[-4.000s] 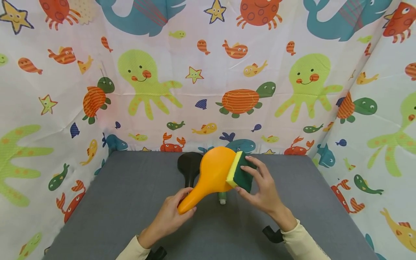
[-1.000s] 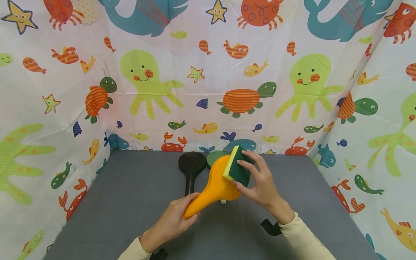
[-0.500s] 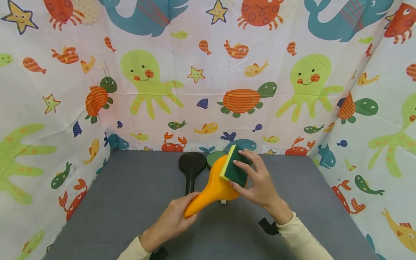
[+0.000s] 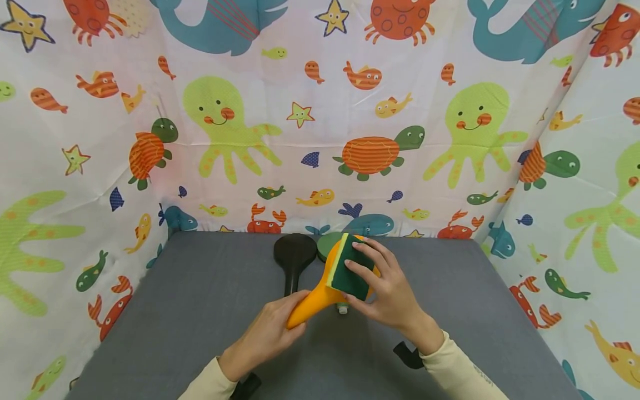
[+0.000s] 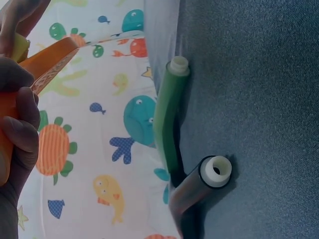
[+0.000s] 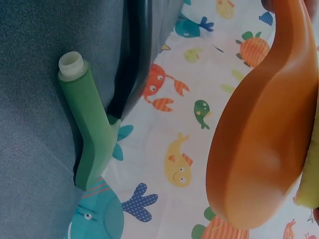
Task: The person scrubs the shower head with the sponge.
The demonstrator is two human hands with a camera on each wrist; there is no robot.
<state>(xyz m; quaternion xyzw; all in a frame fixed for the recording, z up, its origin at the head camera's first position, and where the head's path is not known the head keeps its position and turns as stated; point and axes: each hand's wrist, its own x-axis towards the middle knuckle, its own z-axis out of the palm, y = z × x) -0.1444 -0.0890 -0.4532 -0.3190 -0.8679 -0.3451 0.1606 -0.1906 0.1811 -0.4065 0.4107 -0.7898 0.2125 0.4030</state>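
My left hand [image 4: 265,333] grips the handle of an orange shower head [image 4: 316,303], held above the table with its head tilted up and to the right. With fingers and thumb, my right hand [image 4: 392,286] holds a sponge [image 4: 352,269], yellow on one side and dark green on the other. The sponge's yellow side lies against the back of the shower head. In the right wrist view the smooth orange back [image 6: 259,149] shows beside the yellow sponge edge [image 6: 310,172]. Some of its perforated face [image 5: 55,69] appears in the left wrist view.
A black shower head [image 4: 295,255] lies on the grey table [image 4: 210,289] behind my left hand. Beside it lies a green shower head [image 4: 327,244], partly hidden by the orange one. Both have white threaded ends. A curtain printed with sea animals [image 4: 300,166] encloses the back and sides.
My right hand has moved the sponge left and down across the back of the shower head. My left hand has shifted slightly, keeping its grip on the handle.
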